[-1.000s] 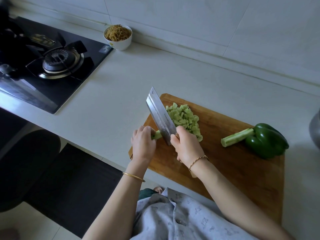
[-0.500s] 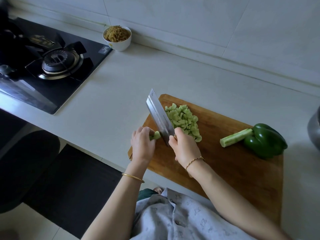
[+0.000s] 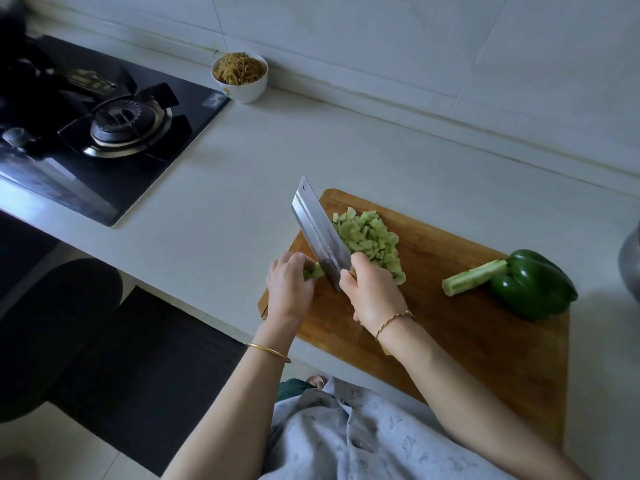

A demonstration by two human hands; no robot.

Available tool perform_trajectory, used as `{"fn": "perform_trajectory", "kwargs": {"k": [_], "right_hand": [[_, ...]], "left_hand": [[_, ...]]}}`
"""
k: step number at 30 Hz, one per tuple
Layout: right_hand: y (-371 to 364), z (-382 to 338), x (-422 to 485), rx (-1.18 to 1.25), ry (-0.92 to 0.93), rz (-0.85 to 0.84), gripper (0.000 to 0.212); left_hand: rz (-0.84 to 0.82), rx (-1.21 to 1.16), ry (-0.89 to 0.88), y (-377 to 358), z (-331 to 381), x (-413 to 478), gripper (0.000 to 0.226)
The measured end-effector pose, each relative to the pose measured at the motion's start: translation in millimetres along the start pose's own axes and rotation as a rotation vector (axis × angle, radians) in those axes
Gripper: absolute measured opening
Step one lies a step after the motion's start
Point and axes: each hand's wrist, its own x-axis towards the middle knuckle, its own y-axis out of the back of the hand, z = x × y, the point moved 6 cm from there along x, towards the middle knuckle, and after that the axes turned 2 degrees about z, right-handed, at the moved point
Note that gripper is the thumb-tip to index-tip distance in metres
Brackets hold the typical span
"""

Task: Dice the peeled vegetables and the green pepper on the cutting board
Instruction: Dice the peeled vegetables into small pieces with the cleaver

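On the wooden cutting board (image 3: 467,341), my left hand (image 3: 289,289) holds down a short green vegetable stub (image 3: 313,271) with curled fingers. My right hand (image 3: 372,294) grips the handle of a steel cleaver (image 3: 322,233), whose blade stands right beside the stub. Behind the blade lies a pile of pale green diced pieces (image 3: 370,239). A peeled pale green stalk (image 3: 472,281) lies at the board's right, touching a whole green pepper (image 3: 535,289).
A white bowl of shredded yellow food (image 3: 240,77) stands by the tiled wall. A black gas stove (image 3: 104,133) fills the counter's left. A grey metal pot edge (image 3: 630,261) shows at the far right. The counter's front edge runs under my arms.
The cleaver has chopped along the stub, which is shorter now. My left hand has crept slightly back from the blade. The pile, stalk and pepper stay put.
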Motion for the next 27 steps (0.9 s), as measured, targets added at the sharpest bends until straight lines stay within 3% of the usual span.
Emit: {"fn": "perform_trajectory", "kwargs": {"k": [5,16,27], "right_hand": [[-8,-4,2,-0.064,-0.004,-0.014,0.023],[6,4,-1,0.087,-0.015,0.046,0.024],[-3,-3,2,-0.042,-0.012,-0.011,0.022]], "left_hand": [[-0.006,0.074,0.019,4,-3,-3,0.022],[-0.015,0.105,0.06,4,-1,-1,0.023],[-0.017,0.098,0.063,3,-1,0,0.02]]}}
